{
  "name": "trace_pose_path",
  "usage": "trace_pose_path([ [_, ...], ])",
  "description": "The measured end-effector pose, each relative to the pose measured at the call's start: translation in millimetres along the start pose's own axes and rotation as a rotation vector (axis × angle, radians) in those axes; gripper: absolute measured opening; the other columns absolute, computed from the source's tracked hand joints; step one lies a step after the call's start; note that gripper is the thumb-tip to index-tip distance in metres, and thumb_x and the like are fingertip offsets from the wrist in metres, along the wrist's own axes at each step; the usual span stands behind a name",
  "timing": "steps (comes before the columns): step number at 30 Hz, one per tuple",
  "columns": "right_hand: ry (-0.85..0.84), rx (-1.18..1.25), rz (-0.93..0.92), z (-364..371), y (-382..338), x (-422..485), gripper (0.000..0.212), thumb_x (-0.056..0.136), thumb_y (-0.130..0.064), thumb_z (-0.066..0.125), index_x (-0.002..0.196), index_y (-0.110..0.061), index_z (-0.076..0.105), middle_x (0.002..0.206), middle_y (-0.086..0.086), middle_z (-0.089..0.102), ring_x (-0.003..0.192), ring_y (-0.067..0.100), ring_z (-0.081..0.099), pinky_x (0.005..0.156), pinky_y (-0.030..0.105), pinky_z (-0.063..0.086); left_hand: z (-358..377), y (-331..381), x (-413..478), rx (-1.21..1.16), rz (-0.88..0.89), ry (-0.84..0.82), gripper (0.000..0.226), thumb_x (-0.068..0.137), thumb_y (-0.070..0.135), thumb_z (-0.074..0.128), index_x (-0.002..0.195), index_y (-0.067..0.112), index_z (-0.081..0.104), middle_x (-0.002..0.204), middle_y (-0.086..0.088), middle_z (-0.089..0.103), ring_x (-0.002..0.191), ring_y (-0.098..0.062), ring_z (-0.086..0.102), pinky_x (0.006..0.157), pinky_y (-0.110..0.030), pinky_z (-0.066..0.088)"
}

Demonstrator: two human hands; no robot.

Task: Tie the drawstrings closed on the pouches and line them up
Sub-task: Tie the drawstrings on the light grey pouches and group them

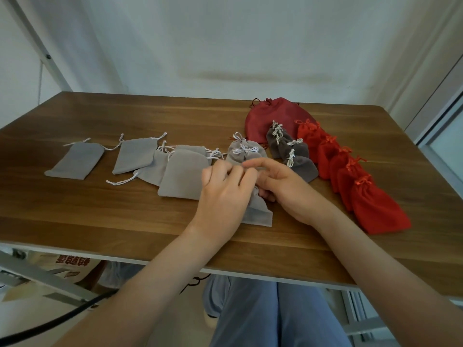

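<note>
Mid-tying, a grey pouch (259,212) at frame centre is gripped by left hand (225,189) and right hand (285,189); knot tightening is judged next

Counter (100,221): mid-brown wood-grain pattern with a pale edge. Pouches: light grey pouches (75,160) and dark grey pouches (298,161), both plain, with white drawstrings (120,182); bright red pouches (375,211) with matching red drawstrings (363,181); one large dark red pouch (265,118), plain. Surroundings: white wall (225,33), blue-grey trousers (275,316), black cable (50,319).
</note>
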State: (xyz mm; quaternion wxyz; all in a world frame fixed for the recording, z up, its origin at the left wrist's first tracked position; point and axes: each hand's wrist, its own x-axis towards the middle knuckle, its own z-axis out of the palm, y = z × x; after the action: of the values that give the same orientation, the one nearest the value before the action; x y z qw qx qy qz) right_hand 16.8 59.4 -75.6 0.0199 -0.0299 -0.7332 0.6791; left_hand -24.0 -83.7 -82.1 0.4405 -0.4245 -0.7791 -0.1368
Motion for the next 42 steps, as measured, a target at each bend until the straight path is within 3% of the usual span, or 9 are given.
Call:
trace_pose_path([
  [3, -0.072, -0.014, -0.005, -2.2, -1.2, -0.7, 0.019, 0.097, -0.01, 0.046, 0.092, -0.017, 0.063, 0.064, 0.003, 0.047, 0.054, 0.004, 0.042, 0.05, 0.017, 0.03, 1.5, -0.1, -1.9, -0.024, 0.01, 0.029, 0.007, 0.089, 0.009, 0.054, 0.086, 0.014, 0.052, 0.069, -0.001, 0.056, 0.08, -0.021, 0.046, 0.068, -0.031, 0.028],
  [9, 0.095, 0.075, -0.003, -1.3, -1.9, 1.1, 0.014, 0.092, -0.004, 0.054, 0.08, -0.01, 0.057, 0.062, 0.003, 0.055, 0.054, 0.008, 0.049, 0.046, 0.018, 0.035, 4.4, -0.7, -0.9, -0.084, -0.047, 0.029, 0.021, 0.091, 0.009, 0.048, 0.071, 0.014, 0.053, 0.064, -0.001, 0.05, 0.078, -0.018, 0.042, 0.068, -0.027, 0.024],
  [13, 0.1, 0.097, -0.046, -0.3, -2.4, -0.7, 0.015, 0.094, -0.006, 0.051, 0.08, -0.009, 0.056, 0.067, 0.006, 0.051, 0.056, 0.007, 0.048, 0.046, 0.019, 0.037, 10.1, -3.2, -3.0, -0.184, -0.097, -0.019, 0.014, 0.09, 0.012, 0.054, 0.081, 0.012, 0.065, 0.067, 0.003, 0.056, 0.08, -0.015, 0.043, 0.071, -0.026, 0.026],
  [18, 0.11, 0.069, -0.075, 2.1, -1.4, -0.4, 0.011, 0.095, -0.008, 0.051, 0.086, -0.01, 0.057, 0.07, 0.009, 0.053, 0.057, 0.007, 0.049, 0.046, 0.019, 0.038, 9.8, -5.2, 0.5, -0.359, -0.262, -0.092, 0.023, 0.091, 0.021, 0.048, 0.091, 0.01, 0.069, 0.077, -0.002, 0.062, 0.085, -0.012, 0.043, 0.077, -0.02, 0.024],
  [21, 0.085, 0.053, -0.097, 2.1, -1.0, -0.4, 0.011, 0.095, -0.007, 0.051, 0.087, -0.011, 0.057, 0.071, 0.007, 0.053, 0.059, 0.006, 0.049, 0.047, 0.019, 0.038, 7.2, -3.2, 2.0, -0.499, -0.442, -0.141, 0.019, 0.091, 0.021, 0.057, 0.105, 0.009, 0.063, 0.091, 0.001, 0.061, 0.095, -0.013, 0.043, 0.08, -0.014, 0.023],
  [26, 0.041, 0.001, -0.133, 2.5, -2.1, -2.6, 0.013, 0.097, -0.008, 0.048, 0.088, -0.011, 0.058, 0.068, -0.001, 0.053, 0.063, 0.005, 0.048, 0.052, 0.019, 0.037, 3.9, -5.5, 3.3, -0.569, -0.682, -0.015, 0.041, 0.078, 0.034, 0.071, 0.104, 0.008, 0.051, 0.1, 0.009, 0.047, 0.099, -0.007, 0.033, 0.086, -0.026, 0.028],
  [29, 0.041, 0.0, -0.144, 2.3, -3.3, -3.3, 0.015, 0.097, -0.008, 0.047, 0.087, -0.012, 0.058, 0.068, -0.003, 0.053, 0.064, 0.004, 0.048, 0.054, 0.019, 0.037, 7.4, -7.5, 1.9, -0.411, -0.594, -0.025, 0.035, 0.082, 0.047, 0.057, 0.09, 0.014, 0.059, 0.108, -0.001, 0.053, 0.1, -0.012, 0.031, 0.082, -0.03, 0.033],
  [33, 0.029, 0.022, -0.145, 2.4, -4.8, -4.3, 0.015, 0.097, -0.009, 0.047, 0.088, -0.011, 0.057, 0.069, -0.003, 0.053, 0.064, 0.004, 0.048, 0.054, 0.019, 0.036, 10.2, -7.3, 0.4, -0.386, -0.451, -0.03, 0.022, 0.09, 0.036, 0.053, 0.089, 0.019, 0.068, 0.127, -0.008, 0.055, 0.104, -0.022, 0.036, 0.084, -0.033, 0.036],
  [42, 0.12, -0.015, -0.155, 3.1, -4.9, -3.8, 0.016, 0.095, -0.009, 0.049, 0.081, -0.014, 0.055, 0.071, -0.002, 0.05, 0.066, 0.006, 0.046, 0.055, 0.02, 0.036, 7.7, -4.4, 0.1, -0.239, -0.286, -0.047, 0.021, 0.093, 0.021, 0.048, 0.086, 0.009, 0.064, 0.105, -0.006, 0.066, 0.097, -0.018, 0.045, 0.08, -0.03, 0.029],
])
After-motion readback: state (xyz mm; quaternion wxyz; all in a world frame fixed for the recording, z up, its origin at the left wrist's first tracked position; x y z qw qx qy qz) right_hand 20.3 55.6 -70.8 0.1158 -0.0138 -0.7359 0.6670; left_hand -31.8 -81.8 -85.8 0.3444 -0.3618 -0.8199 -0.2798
